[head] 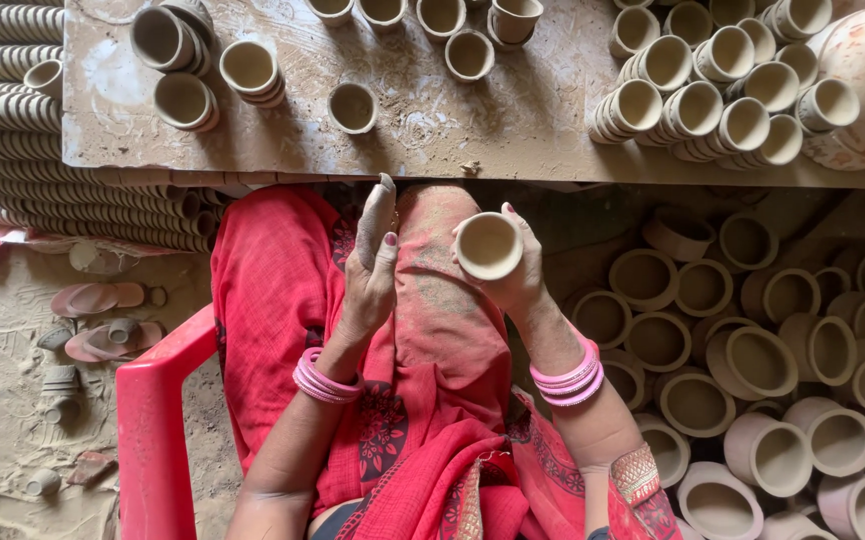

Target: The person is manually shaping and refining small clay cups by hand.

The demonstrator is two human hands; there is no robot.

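Clay-dusted right hand point(518, 275) grasps small round unfired clay cup point(489, 245) over red-draped lap point(423, 330), just below dusty wooden bench point(513, 120); left hand point(371, 265) released, fingers straight, empty.

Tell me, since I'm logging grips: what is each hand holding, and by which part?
The right hand holds a small clay cup by its side wall, fingers wrapped behind it, mouth facing up. The left hand holds nothing.
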